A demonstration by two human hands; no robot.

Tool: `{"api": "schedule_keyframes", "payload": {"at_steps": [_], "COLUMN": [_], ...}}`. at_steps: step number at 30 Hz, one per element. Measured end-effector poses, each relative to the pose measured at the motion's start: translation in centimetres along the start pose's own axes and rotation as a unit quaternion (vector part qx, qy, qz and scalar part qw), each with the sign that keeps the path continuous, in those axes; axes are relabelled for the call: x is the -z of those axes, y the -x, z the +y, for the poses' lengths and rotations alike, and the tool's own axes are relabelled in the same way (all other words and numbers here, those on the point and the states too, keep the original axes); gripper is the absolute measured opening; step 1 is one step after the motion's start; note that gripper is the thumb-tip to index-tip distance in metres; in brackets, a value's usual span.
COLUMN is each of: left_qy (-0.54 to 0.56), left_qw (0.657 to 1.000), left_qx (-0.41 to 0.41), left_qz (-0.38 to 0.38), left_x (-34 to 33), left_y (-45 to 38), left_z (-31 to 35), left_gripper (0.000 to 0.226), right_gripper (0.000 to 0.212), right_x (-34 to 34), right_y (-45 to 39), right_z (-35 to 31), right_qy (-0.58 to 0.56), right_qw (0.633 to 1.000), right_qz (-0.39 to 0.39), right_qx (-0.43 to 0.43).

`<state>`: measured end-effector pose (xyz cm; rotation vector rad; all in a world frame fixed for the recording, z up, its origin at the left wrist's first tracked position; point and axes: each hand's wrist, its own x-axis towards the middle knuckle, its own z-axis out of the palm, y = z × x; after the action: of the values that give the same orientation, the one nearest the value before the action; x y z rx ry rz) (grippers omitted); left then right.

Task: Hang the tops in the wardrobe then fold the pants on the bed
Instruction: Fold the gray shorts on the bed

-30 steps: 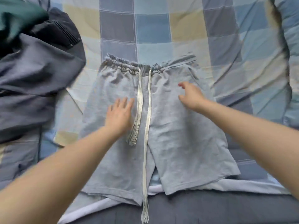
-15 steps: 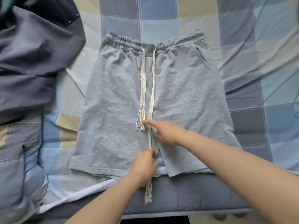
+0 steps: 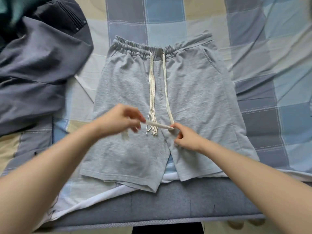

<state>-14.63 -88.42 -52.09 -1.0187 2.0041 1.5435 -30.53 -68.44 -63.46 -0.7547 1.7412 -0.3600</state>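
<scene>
- shorts [image 3: 194, 92] lie flat on the checked bed [image 3: 253, 48], waistband away
- left hand [image 3: 118, 119] pinches the cord [image 3: 166, 85] end
- right hand [image 3: 186, 136] pinches its bend
- dark clothes [image 3: 38, 65] heaped left

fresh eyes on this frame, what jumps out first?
Grey drawstring shorts lie flat mid-bed on the checked sheet. Over the crotch, both hands hold the longer white drawstring taut between them: left hand, right hand. Dark blue-grey garments are heaped at upper left.
</scene>
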Motion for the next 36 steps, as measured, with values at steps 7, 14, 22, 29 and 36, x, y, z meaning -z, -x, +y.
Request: {"api": "schedule_keyframes", "payload": {"at_steps": [7,14,22,29,36], "left_qy": [-0.421,-0.475,-0.435,-0.357,-0.421], "left_qw": [0.870,0.877,0.896,0.933,0.907], "left_qx": [-0.157,0.006,-0.038,0.011,0.001], "left_qz": [0.205,0.067,-0.081,-0.033,0.008], "left_x": [4.6,-6.2,-19.5,-21.0,-23.1], "left_y": [-9.8,-11.3,-3.9,-3.9,-3.8], "left_z": [6.5,4.0,-2.9,-0.5,-0.2], "left_gripper": [0.021,0.059,0.069,0.049,0.065], "right_gripper": [0.066,0.062,0.045,0.054,0.029], "right_x": [-1.2,-1.3,6.6,7.9,8.5], "right_y": [0.9,2.5,6.8,10.2,9.3], "right_z": [-0.2,0.0,11.5,14.7,14.6], "right_qy": [0.051,0.049,-0.008,0.083,0.077], "right_qw": [0.998,0.997,0.885,0.912,0.922], "right_qz": [-0.002,0.040,0.388,0.291,0.292], "right_qx": [0.023,0.035,-0.256,-0.279,-0.241]}}
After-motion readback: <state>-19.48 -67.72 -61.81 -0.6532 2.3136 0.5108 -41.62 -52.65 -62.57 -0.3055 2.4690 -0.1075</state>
